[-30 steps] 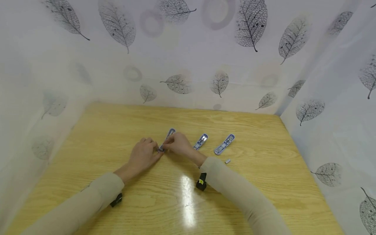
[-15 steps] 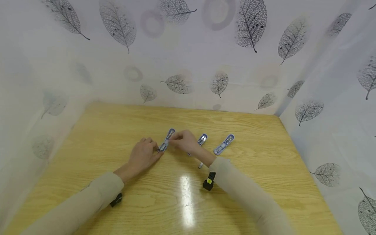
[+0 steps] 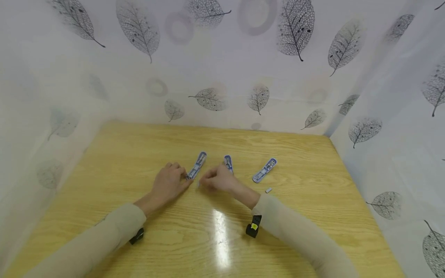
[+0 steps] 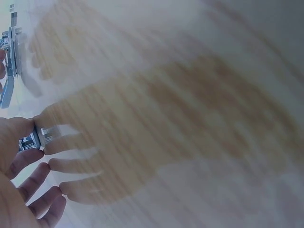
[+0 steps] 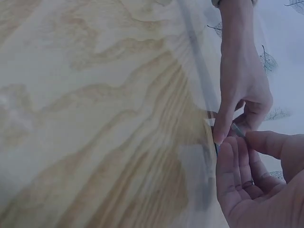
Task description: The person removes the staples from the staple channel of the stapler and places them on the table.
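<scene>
A slim blue-and-silver stapler (image 3: 198,163), opened out flat, lies slanted on the table. My left hand (image 3: 170,181) pinches its near end between thumb and fingers; that metal end (image 4: 29,141) shows in the left wrist view. Just right of it, my right hand (image 3: 219,178) pinches a small pale strip (image 5: 239,130), perhaps staples, between thumb and fingertips. Behind the right hand a second opened stapler (image 3: 228,161) is partly hidden. Farther right lies a third opened stapler (image 3: 265,170), with a small grey strip (image 3: 268,190) in front of it.
The wooden table (image 3: 167,239) ends at a white curtain (image 3: 222,65) with leaf prints at the back and both sides. Black wrist cameras hang under both sleeves, one (image 3: 252,227) below the right wrist.
My right hand has drawn back from the left stapler, rightward and slightly nearer, holding the pale strip. The middle stapler has shifted left and turned. The left hand stays put.
</scene>
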`<state>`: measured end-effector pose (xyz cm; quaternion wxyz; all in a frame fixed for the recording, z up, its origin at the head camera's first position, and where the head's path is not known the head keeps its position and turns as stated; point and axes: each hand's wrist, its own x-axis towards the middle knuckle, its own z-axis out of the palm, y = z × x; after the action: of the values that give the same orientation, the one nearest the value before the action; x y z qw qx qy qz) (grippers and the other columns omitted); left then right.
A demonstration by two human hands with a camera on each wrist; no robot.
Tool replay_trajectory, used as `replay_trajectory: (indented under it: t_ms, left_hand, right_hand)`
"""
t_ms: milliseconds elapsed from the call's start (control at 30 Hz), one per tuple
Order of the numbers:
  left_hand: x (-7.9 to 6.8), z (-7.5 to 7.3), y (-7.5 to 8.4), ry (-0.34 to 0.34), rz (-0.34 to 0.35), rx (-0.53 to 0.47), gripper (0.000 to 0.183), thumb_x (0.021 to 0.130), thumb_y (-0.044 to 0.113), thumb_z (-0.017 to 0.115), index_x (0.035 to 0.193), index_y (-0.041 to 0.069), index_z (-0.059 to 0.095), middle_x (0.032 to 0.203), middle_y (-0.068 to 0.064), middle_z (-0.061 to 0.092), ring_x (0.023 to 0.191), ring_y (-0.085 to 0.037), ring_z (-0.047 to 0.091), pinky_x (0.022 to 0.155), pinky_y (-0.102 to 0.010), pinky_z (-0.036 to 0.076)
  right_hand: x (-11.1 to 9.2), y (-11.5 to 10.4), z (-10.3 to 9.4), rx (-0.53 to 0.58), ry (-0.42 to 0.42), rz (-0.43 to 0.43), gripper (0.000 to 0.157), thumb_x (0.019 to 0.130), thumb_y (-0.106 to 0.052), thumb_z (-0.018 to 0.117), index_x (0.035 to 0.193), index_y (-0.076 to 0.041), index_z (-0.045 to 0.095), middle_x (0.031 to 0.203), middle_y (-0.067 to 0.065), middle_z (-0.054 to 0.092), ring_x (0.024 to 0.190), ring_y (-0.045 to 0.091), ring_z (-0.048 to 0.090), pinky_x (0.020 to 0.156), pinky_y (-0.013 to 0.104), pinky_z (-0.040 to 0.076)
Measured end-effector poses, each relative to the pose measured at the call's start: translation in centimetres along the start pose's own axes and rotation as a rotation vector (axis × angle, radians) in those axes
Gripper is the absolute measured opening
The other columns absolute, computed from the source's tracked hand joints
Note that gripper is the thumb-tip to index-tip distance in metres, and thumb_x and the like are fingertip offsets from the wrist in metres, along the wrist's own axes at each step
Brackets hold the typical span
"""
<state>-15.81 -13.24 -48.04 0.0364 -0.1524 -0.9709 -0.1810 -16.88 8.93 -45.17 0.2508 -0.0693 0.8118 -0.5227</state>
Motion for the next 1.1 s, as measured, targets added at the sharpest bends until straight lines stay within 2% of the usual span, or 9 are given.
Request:
replay_trajectory:
  t_ms: [433, 700, 933, 1100]
  left_hand:
    - [-0.1, 0.2, -0.2, 0.014, 0.013, 0.004, 0.033, 0.09, 0.038, 0.083, 0.097, 0.007, 0.076, 0.102, -0.012, 0.071, 0.089, -0.025, 0.059, 0.077, -0.04, 0.053]
    - [-0.3, 0.2, -0.1, 0.02, 0.025, 0.012, 0.033, 0.09, 0.038, 0.083, 0.095, 0.006, 0.075, 0.101, -0.011, 0.071, 0.089, -0.026, 0.059, 0.077, -0.039, 0.053]
    - [-0.3, 0.1, -0.1, 0.022, 0.016, -0.016, 0.033, 0.09, 0.038, 0.084, 0.096, 0.006, 0.076, 0.099, -0.01, 0.07, 0.087, -0.024, 0.057, 0.074, -0.037, 0.051]
    - [-0.5, -0.1, -0.2, -0.002, -0.002, -0.066, 0.037, 0.092, 0.038, 0.081, 0.106, 0.004, 0.075, 0.102, -0.01, 0.07, 0.093, -0.025, 0.06, 0.083, -0.042, 0.055]
  right_hand:
    - [-0.5, 1.3, 1.4, 0.041, -0.057, 0.054, 0.015, 0.095, -0.013, 0.077, 0.102, 0.001, 0.079, 0.081, 0.012, 0.078, 0.06, 0.011, 0.069, 0.063, 0.031, 0.064]
    - [-0.6, 1.4, 1.6, 0.014, -0.059, 0.055, 0.015, 0.096, -0.011, 0.075, 0.101, 0.003, 0.077, 0.083, 0.017, 0.079, 0.056, 0.01, 0.068, 0.061, 0.029, 0.063]
    - [-0.6, 1.3, 1.5, 0.048, -0.048, 0.072, 0.015, 0.095, -0.01, 0.076, 0.103, 0.002, 0.076, 0.082, 0.014, 0.078, 0.056, 0.012, 0.068, 0.06, 0.03, 0.063]
    - [-1.1, 1.3, 0.6, 0.066, -0.038, 0.036, 0.021, 0.095, -0.013, 0.075, 0.11, 0.001, 0.075, 0.09, 0.013, 0.078, 0.063, 0.014, 0.071, 0.066, 0.033, 0.065]
